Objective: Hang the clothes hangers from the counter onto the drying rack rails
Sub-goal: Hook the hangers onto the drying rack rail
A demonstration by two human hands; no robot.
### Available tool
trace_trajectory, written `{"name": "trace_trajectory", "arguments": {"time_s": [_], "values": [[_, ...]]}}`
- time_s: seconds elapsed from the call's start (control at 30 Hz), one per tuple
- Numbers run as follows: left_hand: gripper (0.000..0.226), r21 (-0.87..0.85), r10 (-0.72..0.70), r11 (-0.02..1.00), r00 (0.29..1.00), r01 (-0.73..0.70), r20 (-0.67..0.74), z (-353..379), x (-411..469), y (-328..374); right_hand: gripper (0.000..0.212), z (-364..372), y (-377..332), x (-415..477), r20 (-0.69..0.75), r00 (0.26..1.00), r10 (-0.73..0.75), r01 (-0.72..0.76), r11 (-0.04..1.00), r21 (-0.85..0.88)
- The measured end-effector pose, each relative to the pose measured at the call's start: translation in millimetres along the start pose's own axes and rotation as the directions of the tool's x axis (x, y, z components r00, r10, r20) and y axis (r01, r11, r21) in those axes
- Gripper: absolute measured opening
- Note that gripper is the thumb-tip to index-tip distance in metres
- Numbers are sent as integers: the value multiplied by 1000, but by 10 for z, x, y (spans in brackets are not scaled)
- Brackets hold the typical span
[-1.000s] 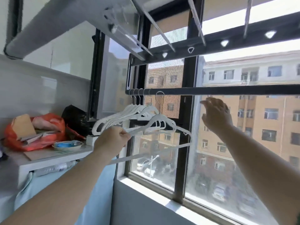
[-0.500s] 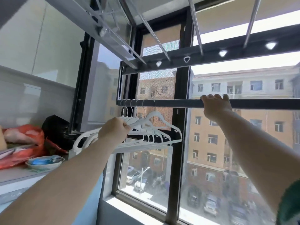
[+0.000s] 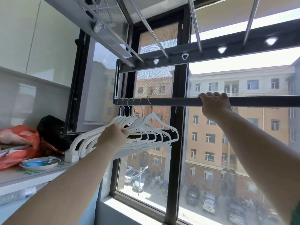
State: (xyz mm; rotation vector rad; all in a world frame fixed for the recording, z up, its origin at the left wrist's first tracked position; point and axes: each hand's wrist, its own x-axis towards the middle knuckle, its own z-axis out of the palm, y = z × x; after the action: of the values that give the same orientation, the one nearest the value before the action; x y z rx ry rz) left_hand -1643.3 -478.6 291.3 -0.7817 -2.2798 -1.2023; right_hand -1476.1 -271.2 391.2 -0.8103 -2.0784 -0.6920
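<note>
- the right hand (image 3: 215, 105) is curling over the dark rail (image 3: 178, 101) at frame centre, likely steadying it.
- the left hand (image 3: 113, 135) is gripping the white hangers (image 3: 146, 125), probably bunching them.

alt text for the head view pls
A person's left hand grips a bunch of white hangers hooked on a drying rack rail, while the right hand holds the rail further right. A window lies behind, a counter at left.

White plastic hangers (image 3: 142, 127), smooth, thin metal hooks; dark matt metal rail (image 3: 178, 101); glossy wall tiles (image 3: 32, 101).
</note>
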Motion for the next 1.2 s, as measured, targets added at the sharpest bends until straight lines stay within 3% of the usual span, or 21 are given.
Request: {"name": "trace_trajectory", "arguments": {"time_s": [0.8, 0.93, 1.1, 1.2], "values": [[20, 55, 2, 998, 999, -4, 43, 14, -264, 22, 51, -74, -37, -236, -18, 999, -27, 28, 999, 27], [32, -2, 85, 996, 996, -85, -20, -48, -325, 4, 51, -197, -1, -460, -1, 1000, -4, 4, 999, 36], [28, -20, 268, 961, 946, -276, -186, -185, -486, 30, 49, -382, 95, -807, 59, 993, 98, -100, 994, 38], [22, -119, 391, 906, 911, -406, -133, -273, -817, 103, 45, -462, 109, -1146, 98, 976, 193, -200, 977, 73]]}}
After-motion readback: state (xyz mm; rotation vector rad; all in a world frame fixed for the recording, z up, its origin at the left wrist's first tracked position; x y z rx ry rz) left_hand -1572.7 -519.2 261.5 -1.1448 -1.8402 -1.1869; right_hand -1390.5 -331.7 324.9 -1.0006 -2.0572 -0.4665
